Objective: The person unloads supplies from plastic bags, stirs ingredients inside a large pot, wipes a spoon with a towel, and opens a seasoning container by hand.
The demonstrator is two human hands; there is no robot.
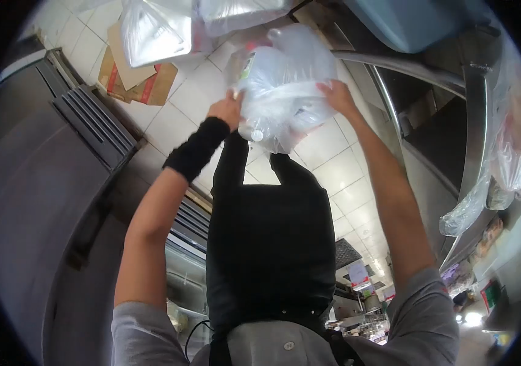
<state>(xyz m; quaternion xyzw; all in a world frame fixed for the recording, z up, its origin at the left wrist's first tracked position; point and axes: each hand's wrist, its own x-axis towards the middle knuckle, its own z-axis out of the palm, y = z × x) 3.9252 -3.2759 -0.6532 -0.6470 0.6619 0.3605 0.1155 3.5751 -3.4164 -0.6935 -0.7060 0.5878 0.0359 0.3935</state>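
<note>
The left hand (229,108) and the right hand (337,97) are both gripping a large clear plastic bag (288,76), which is sitting directly between them, in front of the person's legs. The left hand is holding the bag's left edge, with the fingers curling in at its side, while the right hand is pinching its right edge, near a whitish band that is running across the plastic. Both arms are stretching forward, and a black wristband (196,149) is covering the left wrist. Pale, bottle-like containers are showing through the bag, though the plastic is blurring their shapes. The bag is hiding the person's feet, so one cannot tell whether it is touching the tiled floor (181,131) or hanging just over it.

Beyond the left hand, flat brown cardboard (111,73) is lying on the tiles, and a shiny plastic-wrapped bundle (154,30) is partly covering it. Another wrapped bundle (242,9) is standing beside that one, near the bag's far side. A grey-blue tub (401,24) is showing at the upper right, well apart from the left hand, and a black apron (269,244) is hanging down the person's front
</note>
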